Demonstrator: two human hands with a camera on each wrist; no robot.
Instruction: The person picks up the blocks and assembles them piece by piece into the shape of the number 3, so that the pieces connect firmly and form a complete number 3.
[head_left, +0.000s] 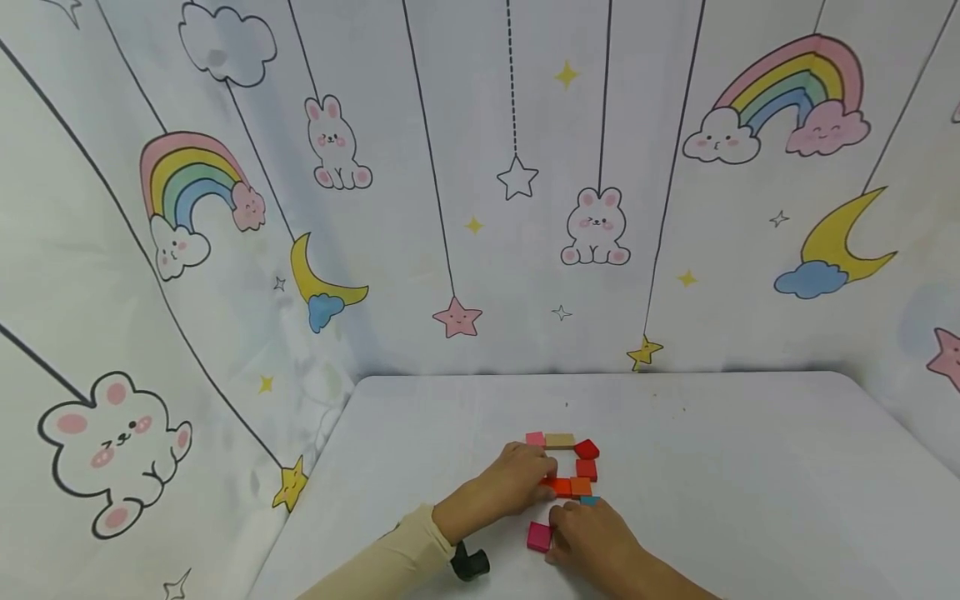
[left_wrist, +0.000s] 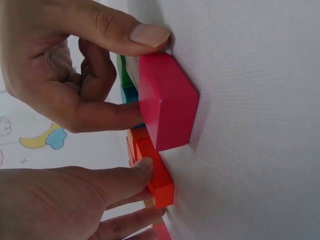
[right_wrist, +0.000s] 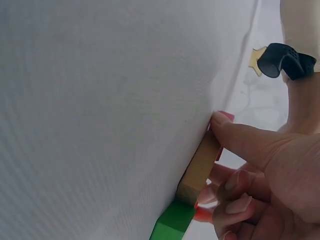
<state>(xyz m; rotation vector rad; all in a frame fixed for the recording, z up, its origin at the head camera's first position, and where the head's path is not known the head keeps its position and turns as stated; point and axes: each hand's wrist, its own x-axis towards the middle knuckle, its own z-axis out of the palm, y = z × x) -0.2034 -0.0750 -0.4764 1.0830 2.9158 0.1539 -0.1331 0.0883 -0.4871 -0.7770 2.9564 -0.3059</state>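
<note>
In the head view, my left hand (head_left: 517, 479) pinches an orange-red block (head_left: 558, 487) at the left end of a short row, beside an orange block (head_left: 581, 487). The left wrist view shows its thumb on that block and fingers on the far side. Nearer the body, my right hand (head_left: 596, 537) holds a crimson block (left_wrist: 167, 102) between thumb and index finger. Alongside this block, a bare wood block (right_wrist: 201, 165) and a green block (right_wrist: 172, 222) continue the line in the right wrist view. The right hand hides most of them in the head view.
Beyond the hands, a pink block (head_left: 535, 438), a tan block (head_left: 559, 441) and a red block (head_left: 587, 449) form the far row. Another red block (head_left: 587, 470) stands below its right end. A blue block (head_left: 590, 500) peeks out above the right hand. Black wrist gear (head_left: 470, 564) sits by the left sleeve.
</note>
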